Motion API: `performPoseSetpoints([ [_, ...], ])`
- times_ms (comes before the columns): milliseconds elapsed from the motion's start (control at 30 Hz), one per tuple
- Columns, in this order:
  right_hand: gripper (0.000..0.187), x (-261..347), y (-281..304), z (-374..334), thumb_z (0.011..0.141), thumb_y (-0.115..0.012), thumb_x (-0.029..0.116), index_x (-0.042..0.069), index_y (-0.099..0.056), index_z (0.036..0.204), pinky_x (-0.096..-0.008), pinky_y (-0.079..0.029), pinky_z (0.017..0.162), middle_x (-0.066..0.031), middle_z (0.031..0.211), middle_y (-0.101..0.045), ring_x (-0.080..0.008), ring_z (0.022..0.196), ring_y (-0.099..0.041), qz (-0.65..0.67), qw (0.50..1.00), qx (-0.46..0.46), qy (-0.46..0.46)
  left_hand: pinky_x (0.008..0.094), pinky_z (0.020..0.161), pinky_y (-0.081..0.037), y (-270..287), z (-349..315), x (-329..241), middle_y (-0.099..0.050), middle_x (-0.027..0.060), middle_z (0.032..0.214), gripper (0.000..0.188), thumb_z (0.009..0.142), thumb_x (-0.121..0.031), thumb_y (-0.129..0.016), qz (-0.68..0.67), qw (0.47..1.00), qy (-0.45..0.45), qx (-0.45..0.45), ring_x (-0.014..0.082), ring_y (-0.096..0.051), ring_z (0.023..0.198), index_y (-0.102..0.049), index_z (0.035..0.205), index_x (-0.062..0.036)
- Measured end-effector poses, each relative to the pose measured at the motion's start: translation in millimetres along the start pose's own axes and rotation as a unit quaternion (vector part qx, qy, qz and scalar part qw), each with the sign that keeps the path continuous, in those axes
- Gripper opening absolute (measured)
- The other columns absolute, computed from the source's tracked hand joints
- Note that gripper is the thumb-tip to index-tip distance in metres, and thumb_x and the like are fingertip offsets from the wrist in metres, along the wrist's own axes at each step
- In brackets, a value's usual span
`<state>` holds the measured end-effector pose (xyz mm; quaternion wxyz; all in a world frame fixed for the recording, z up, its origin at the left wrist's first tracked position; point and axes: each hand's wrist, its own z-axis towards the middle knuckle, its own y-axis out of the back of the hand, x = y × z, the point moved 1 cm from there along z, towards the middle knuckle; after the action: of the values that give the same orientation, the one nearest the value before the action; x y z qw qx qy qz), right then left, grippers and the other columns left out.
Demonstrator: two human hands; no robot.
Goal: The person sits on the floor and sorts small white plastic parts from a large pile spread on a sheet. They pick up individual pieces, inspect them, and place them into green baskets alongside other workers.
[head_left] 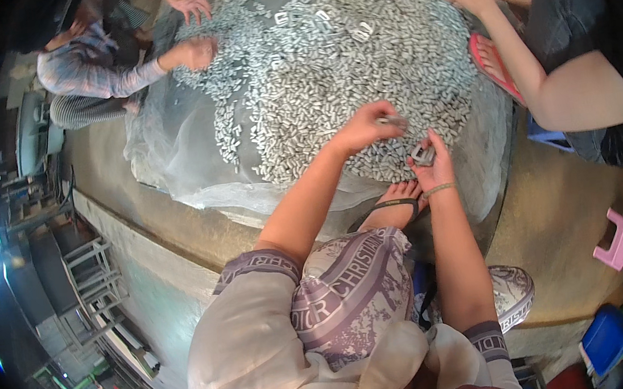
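Head view: left hand (362,130) pinching a small grey piece (392,120), blurred, right hand (435,168) holding a grey buckle (423,155) in its fingers, both at the near edge of the pile (345,77); buckle probably light, stiff, smooth metal, best held by its outer rim.

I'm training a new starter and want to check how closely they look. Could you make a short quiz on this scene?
1. What does the wearer's right hand hold?
A) a blue stool
B) a frame-shaped grey piece
C) a pink sandal

2. True or false: the wearer's right wrist is bare.

3. What colour are the small pieces heaped in front of the wearer?

Key:
1. B
2. False; a thin band circles it.
3. Grey.
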<state>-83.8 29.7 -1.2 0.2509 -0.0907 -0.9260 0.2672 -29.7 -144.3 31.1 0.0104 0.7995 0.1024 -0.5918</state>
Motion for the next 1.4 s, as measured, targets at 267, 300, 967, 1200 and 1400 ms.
performPoseSetpoints([
  [267, 0.035, 4, -3, -22, 0.087, -0.050, 0.033, 0.010, -0.053, 0.114, -0.0466, -0.048, 0.080, -0.0090, 0.108, -0.057, -0.0274, 0.101, -0.055, 0.153, 0.980, 0.127, -0.026, 0.0328, 0.077, -0.049, -18, 5, -53, -0.061, 0.0105, 0.104, 0.028, 0.069, -0.016, -0.070, 0.183, 0.965, -0.180, 0.059, 0.0225, -0.052, 0.110, -0.064, 0.094, -0.0050],
  [300, 0.034, 6, 4, -19, 0.087, -0.051, 0.031, 0.010, -0.054, 0.114, -0.0458, -0.049, 0.079, -0.0088, 0.106, -0.058, -0.0277, 0.098, -0.056, 0.139, 0.981, 0.131, -0.028, 0.0321, 0.076, -0.049, 0, 17, -41, -0.061, 0.0106, 0.104, 0.028, 0.069, -0.017, -0.070, 0.155, 0.967, -0.201, 0.004, 0.0223, -0.055, 0.107, -0.064, 0.094, -0.0049],
  [967, 0.037, 31, 32, -44, 0.084, -0.049, 0.020, 0.003, -0.048, 0.117, -0.0459, -0.051, 0.078, -0.0175, 0.121, -0.048, -0.0327, 0.105, -0.050, 0.216, 0.924, 0.313, -0.035, 0.0423, 0.075, -0.037, 66, 95, -8, -0.051, 0.0127, 0.094, 0.017, 0.070, -0.008, -0.059, 0.316, 0.723, -0.244, -0.564, 0.0307, -0.048, 0.090, -0.053, 0.086, -0.0069],
  [1200, 0.033, 27, 51, -56, 0.083, -0.049, 0.018, 0.003, -0.050, 0.112, -0.0509, -0.047, 0.085, -0.0214, 0.128, -0.043, -0.0366, 0.113, -0.047, 0.231, 0.934, 0.267, -0.051, 0.0403, 0.089, -0.035, -18, 85, 16, -0.051, 0.0083, 0.109, 0.038, 0.066, -0.022, -0.069, 0.510, 0.770, -0.307, -0.229, 0.0242, -0.045, 0.108, -0.057, 0.100, -0.0119],
  [1400, 0.037, 18, 54, -61, 0.079, -0.050, 0.014, 0.006, -0.049, 0.116, -0.0529, -0.042, 0.093, -0.0200, 0.125, -0.046, -0.0380, 0.117, -0.045, 0.222, 0.945, 0.236, -0.045, 0.0508, 0.098, -0.027, -38, 110, 20, -0.049, 0.0061, 0.121, 0.051, 0.071, -0.042, -0.063, 0.627, 0.713, -0.252, -0.187, 0.0217, -0.041, 0.116, -0.054, 0.113, -0.0144],
])
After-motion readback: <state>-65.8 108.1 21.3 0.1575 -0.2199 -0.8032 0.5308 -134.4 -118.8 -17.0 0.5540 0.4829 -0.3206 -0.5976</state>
